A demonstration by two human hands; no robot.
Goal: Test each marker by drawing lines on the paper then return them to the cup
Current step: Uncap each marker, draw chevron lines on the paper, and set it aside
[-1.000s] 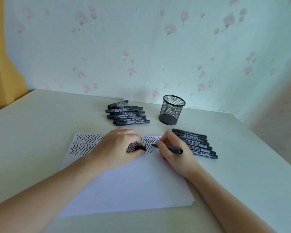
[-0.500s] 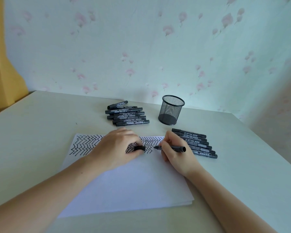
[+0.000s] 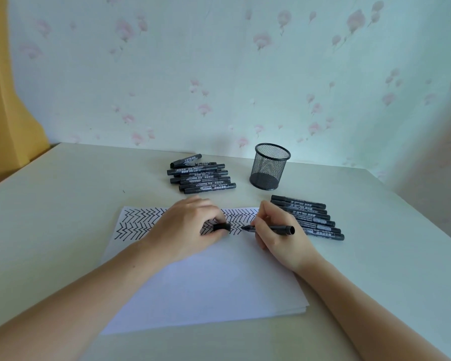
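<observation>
Head view: our right hand pinches the marker, tip on paper; left hand grips its cap for recapping. Cup at 12 o'clock.

Black wire mesh is forming the cup, smooth plastic (slightly glossy) is sheathing the markers, and the paper is looking matt.
</observation>
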